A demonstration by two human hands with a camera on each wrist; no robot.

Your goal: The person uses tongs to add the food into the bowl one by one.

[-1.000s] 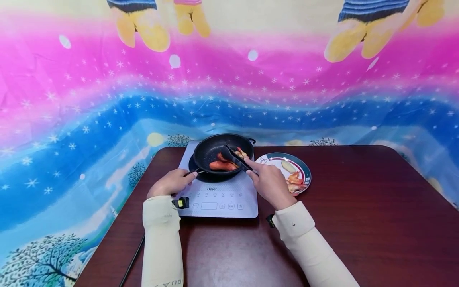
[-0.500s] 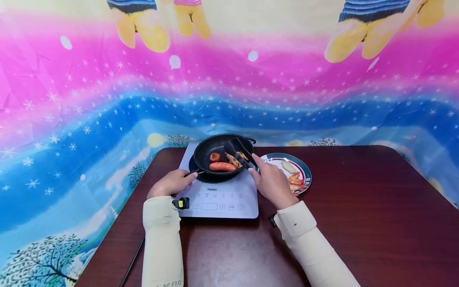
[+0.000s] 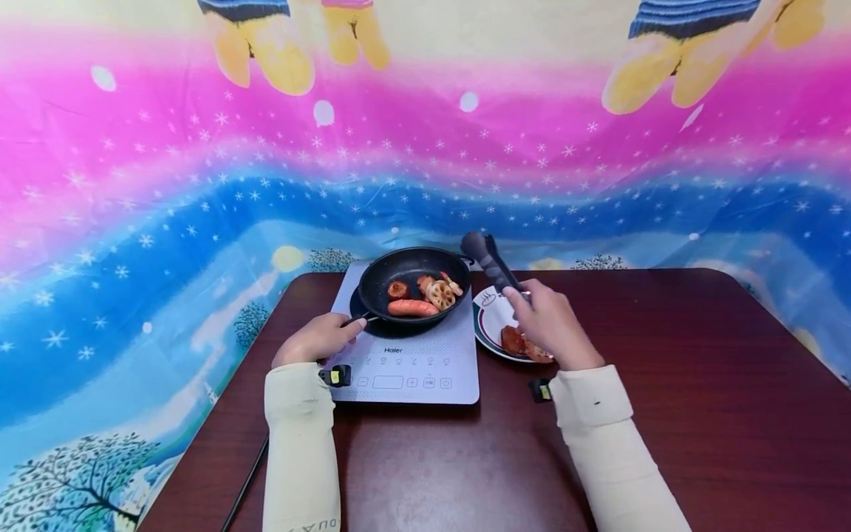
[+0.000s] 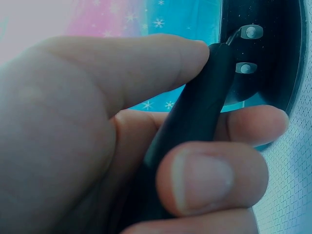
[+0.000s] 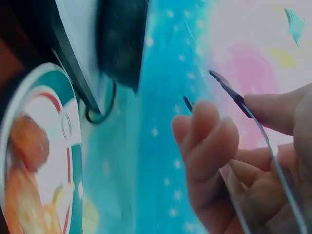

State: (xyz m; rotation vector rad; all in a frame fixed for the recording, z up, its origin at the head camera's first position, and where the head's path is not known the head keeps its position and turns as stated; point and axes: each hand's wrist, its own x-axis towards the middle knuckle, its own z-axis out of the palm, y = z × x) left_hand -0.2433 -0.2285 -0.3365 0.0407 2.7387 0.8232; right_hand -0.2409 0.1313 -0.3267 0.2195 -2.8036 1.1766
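Grip, left hand: curled round the black handle; at the near-left side of the cooker;
Grip, right hand: holding black-tipped tongs between thumb and fingers; above the right part of the plate, partly hiding it;
Tongs: pointing up and away, just right of the pan in the head view; spread at the tips in the right wrist view;
Pan: black, round, standing on the cooker; loaded with a scored sausage at the near side, a lotus root slice to the right, a brownish round piece behind the sausage;
Plate: white with a green and red rim, just right of the cooker; bearing a reddish-brown piece;
Cooker: pale, flat, marked Haier; on the dark red-brown table;
Backdrop: pink and blue, snowflake-printed; beyond the table.
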